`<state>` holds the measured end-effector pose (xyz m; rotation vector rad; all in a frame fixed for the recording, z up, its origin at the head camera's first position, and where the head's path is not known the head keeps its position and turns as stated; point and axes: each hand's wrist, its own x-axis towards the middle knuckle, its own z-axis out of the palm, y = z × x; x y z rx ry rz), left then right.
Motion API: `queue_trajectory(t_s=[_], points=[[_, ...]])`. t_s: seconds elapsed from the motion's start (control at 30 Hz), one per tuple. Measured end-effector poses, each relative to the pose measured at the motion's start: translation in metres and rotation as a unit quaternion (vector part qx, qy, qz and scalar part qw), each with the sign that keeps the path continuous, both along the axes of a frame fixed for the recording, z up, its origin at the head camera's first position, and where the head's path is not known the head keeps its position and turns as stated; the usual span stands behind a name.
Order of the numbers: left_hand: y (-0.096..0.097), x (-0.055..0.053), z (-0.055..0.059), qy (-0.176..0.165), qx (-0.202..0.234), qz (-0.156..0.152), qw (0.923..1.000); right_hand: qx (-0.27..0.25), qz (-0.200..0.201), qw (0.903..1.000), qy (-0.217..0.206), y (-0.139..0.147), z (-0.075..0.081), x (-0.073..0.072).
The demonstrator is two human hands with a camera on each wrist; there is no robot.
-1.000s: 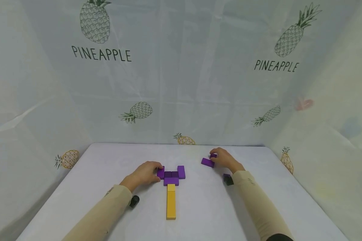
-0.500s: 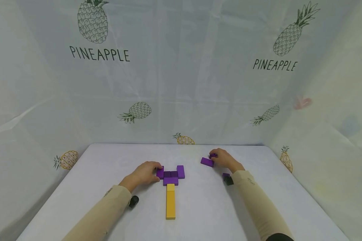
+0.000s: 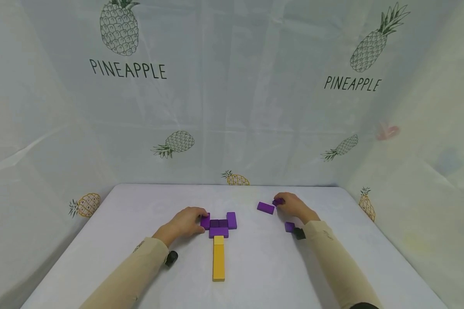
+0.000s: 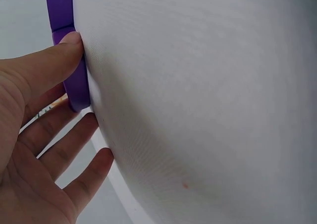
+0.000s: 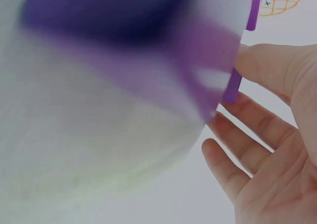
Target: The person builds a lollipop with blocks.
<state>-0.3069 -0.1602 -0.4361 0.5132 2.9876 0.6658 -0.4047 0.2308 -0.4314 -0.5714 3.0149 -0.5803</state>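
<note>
My left hand (image 3: 183, 222) holds an upright-set purple block (image 3: 205, 221) between thumb and fingers, at the left end of a joined arrangement. Two dark purple squares (image 3: 218, 223), a right-hand purple block (image 3: 231, 220) and a crosswise purple block (image 3: 218, 232) make up the rest of it. Below runs a yellow strip (image 3: 218, 262). Farther right, my right hand (image 3: 294, 207) pinches a small purple block (image 3: 278, 201); in the right wrist view it shows as a purple piece (image 5: 233, 87) by the thumb. Its underside is hidden.
A longer purple block (image 3: 265, 208) lies left of the right hand. Another small purple block (image 3: 289, 227) sits near the black wrist camera (image 3: 299, 233) under the right forearm. The white table (image 3: 170, 195) ends at a pineapple-printed curtain (image 3: 239, 107).
My right hand has shifted right and slightly nearer with the small purple block, opening a gap from the longer block. The left hand stays on its block.
</note>
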Motion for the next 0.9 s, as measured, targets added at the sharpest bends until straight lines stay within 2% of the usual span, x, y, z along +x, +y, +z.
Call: queue_trajectory(t_s=[0.27, 0.43, 0.67, 0.9], points=[[0.0010, -0.0013, -0.0024, 0.003, -0.003, -0.001, 1.0000, -0.002, -0.027, 0.9994, -0.024, 0.0056, 0.0004, 0.0036], [0.0012, -0.0022, -0.0028, 0.005, -0.006, 0.000, 1.0000, 0.000, -0.017, 0.9997, -0.020, 0.0061, 0.0019, 0.0052], [-0.0007, -0.0020, -0.0007, 0.017, -0.003, -0.015, 0.9997, 0.008, -0.008, 0.9998, -0.014, 0.0021, 0.0041, 0.0086], [-0.0011, -0.0008, 0.0015, 0.013, -0.002, -0.015, 0.9998, 0.012, -0.003, 0.9999, -0.005, 0.0021, 0.0038, 0.0085]])
